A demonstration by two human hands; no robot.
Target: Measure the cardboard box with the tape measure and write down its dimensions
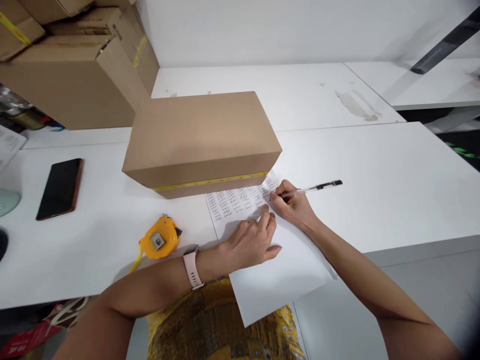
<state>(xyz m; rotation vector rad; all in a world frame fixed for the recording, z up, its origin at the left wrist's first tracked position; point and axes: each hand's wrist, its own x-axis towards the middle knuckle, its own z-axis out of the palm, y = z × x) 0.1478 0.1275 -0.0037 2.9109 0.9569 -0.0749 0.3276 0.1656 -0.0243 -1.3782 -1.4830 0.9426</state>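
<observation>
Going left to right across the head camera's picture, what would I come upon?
Phone → orange tape measure → pink-strapped watch → left hand → right hand → dark pole.

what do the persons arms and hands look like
The left hand and right hand are ungloved, and no sleeves show. A pale pink slotted watch strap with a small dark case circles the left wrist; nothing worn shows on the right wrist.

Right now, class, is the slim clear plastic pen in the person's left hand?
No: the pen is in the right hand, while the left hand rests on the white, partly handwritten paper sheet.
</observation>
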